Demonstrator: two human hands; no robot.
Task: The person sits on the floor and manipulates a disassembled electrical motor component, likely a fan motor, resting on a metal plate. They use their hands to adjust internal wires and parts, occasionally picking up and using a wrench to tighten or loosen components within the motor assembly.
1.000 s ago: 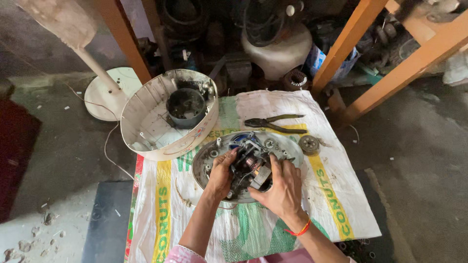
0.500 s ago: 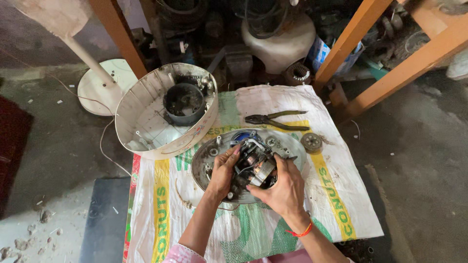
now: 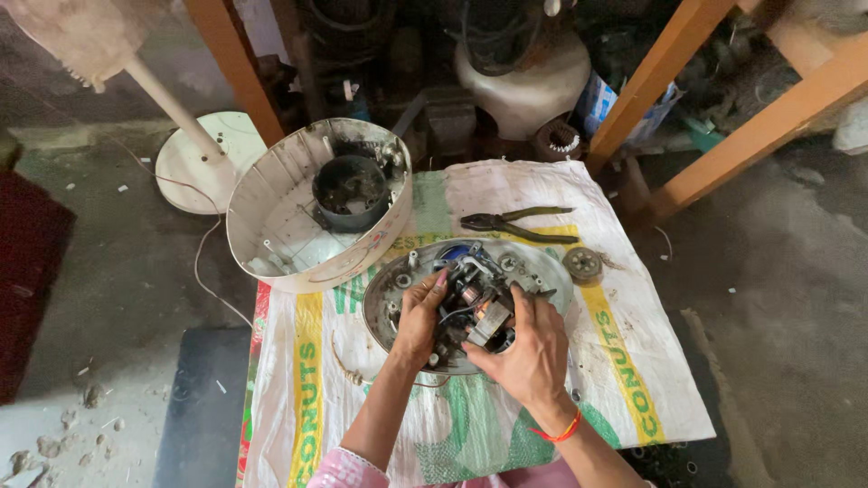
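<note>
- Dusty grey floor (image 3: 778,298) lies under a white woven sack (image 3: 633,361) spread out flat.
- White round housing (image 3: 280,217) stands tilted at the sack's top left.
- Grey round plate (image 3: 542,267) rests mid-sack.
- Small motor (image 3: 470,303) sits on the plate.
- Left hand (image 3: 418,316) and right hand (image 3: 529,348) are both closed around the motor.
- Pliers (image 3: 515,223) lie just behind the plate.

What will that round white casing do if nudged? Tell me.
The white casing rests tilted on its rim, so it would probably rock or roll. Being a thin, open shell, it looks light, though the dark cup inside adds weight to one side.
</note>
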